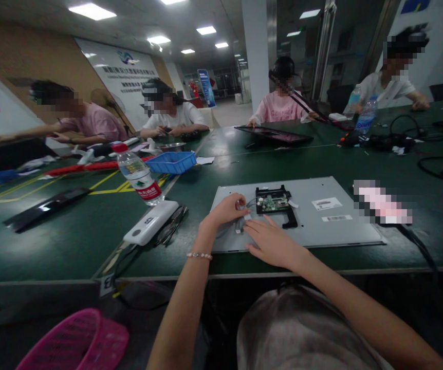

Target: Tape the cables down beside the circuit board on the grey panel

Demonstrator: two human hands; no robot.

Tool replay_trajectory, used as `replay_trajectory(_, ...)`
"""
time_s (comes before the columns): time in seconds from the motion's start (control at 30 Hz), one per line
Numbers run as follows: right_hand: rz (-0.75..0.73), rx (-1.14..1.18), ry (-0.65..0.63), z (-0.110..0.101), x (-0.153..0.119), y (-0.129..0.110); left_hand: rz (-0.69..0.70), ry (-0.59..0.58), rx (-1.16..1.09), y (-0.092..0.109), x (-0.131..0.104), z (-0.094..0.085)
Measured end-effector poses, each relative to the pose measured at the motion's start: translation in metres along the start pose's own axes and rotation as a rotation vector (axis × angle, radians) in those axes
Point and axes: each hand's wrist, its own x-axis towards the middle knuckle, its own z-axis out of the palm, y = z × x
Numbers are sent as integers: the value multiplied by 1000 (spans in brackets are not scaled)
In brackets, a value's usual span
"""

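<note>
A flat metal-backed display panel [345, 228] lies on the table in front of me, with a green circuit board [273, 202] in a black bracket [291, 220] at its upper middle. Over the panel's left part, my left hand [227, 209] has its fingers curled round a thin grey cable [239, 224]. My right hand [271, 241] rests low on the panel, fingers stretched toward the same cable and its fingertips close to it. The cable's far end near the board is partly hidden by my fingers.
Left of the panel are a white power bank [151, 222], glasses [171, 226], a water bottle [139, 177] and a blue tray [172, 162]. A blurred-out device [383, 203] with a black cable lies right. Several people sit across the table [190, 187]; a pink basket [102, 341] stands below.
</note>
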Motion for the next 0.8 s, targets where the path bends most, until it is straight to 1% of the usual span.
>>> replay_trajectory(0.13, -23, 59, -12, -4, -7, 2, -9, -43, -21, -4, -2, 0)
replay_trajectory(0.2, -33, 94, -20, -12, -13, 7, -8, -62, -15, -2, -3, -1)
replay_trajectory(0.27, -7, 139, -7, -25, -19, 17, -12, -74, 17, 3, -5, -3)
replay_trajectory(0.33, 71, 182, 45, -41, -25, 35, -20, -67, 86, 11, -9, -4)
replay_trajectory(0.4, 186, 199, 87, -56, -29, 61, -28, -29, 171, 22, -15, -4)
replay_trajectory(0.47, 285, 190, 82, -68, -29, 91, -33, 36, 236, 34, -23, -5)
replay_trajectory(0.5, 322, 188, 58, -71, -27, 106, -34, 71, 257, 40, -27, -6)
replay_trajectory(0.57, 386, 193, -20, -75, -23, 132, -31, 122, 292, 52, -33, -8)
replay_trajectory(0.63, 435, 201, -82, -75, -17, 151, -28, 118, 333, 63, -38, -10)
replay_trajectory(0.7, 470, 221, -112, -73, -11, 163, -28, 77, 383, 73, -40, -10)
replay_trajectory(0.8, 492, 256, -171, -69, -4, 171, -32, 36, 499, 83, -39, -7)
